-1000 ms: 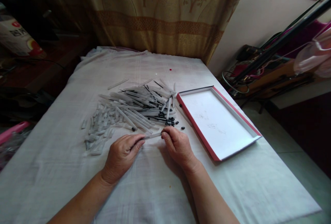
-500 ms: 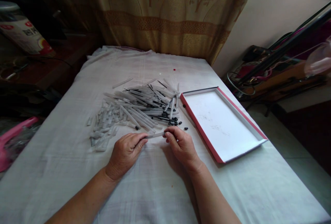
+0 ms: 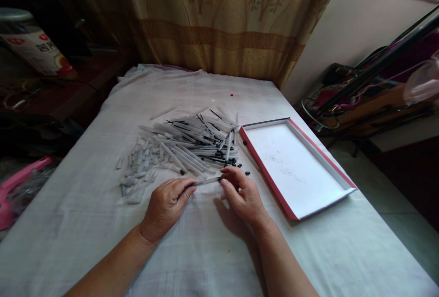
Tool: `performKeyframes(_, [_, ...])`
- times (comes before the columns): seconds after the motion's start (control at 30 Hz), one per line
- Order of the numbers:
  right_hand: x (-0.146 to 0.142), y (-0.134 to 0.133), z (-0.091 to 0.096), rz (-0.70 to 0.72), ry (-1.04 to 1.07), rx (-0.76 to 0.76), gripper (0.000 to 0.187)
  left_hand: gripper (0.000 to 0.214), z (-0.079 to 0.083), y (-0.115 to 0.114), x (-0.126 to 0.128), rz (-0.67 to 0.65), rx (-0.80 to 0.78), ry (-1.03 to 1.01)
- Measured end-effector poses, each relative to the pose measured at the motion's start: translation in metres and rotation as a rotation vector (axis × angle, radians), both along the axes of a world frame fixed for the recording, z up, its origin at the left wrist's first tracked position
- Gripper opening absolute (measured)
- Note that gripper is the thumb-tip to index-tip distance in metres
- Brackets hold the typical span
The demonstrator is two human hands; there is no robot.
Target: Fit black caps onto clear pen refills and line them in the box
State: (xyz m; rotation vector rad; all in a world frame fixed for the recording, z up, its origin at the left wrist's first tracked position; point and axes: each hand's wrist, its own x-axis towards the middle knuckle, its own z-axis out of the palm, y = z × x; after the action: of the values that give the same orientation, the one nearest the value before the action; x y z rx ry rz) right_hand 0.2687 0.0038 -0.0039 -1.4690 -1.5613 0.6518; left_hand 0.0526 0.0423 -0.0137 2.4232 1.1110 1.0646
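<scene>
The tubes [image 3: 188, 158] toward eleven o'clock look like smooth, cloudy plastic. The tablecloth [image 3: 192, 251] is matt, wrinkled fabric; the curtain [image 3: 219, 36] at twelve, glossy cloth. The tray [image 3: 308, 155] at one resembles smooth card.

Pen tubes [image 3: 189, 159] were translucent grey-white, small plugs [image 3: 247, 173] black. Box lid [image 3: 308, 164] was white inside, red along long sides. Tablecloth [image 3: 195, 251] was white, faintly checked; curtain [image 3: 233, 8] was gold with tree motifs, reddish-brown band.

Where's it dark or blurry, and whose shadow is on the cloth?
Head view: dim around the jar, far left; head view: smeary toward the right edge; head view: the cloth shadow looks cast by the right hand and forearm.
</scene>
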Motion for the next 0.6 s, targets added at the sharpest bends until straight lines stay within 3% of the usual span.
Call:
performKeyframes(0.17, [-0.0013, 0.0009, 0.0015, 0.018, 0.026, -0.003, 0.013, 0.024, 0.0007, -0.0001, -0.0003, 0.0, -0.037, -0.015])
performKeyframes(0.3, [-0.001, 0.0021, 0.0017, 0.014, -0.055, -0.003, 0.018, 0.024, 0.0001, -0.0002, -0.0002, -0.01, -0.041, -0.028])
performKeyframes(0.6, [-0.0009, 0.0009, -0.0019, 0.036, 0.15, -0.032, 0.012, 0.023, 0.0009, -0.0003, -0.0008, -0.018, -0.058, 0.001])
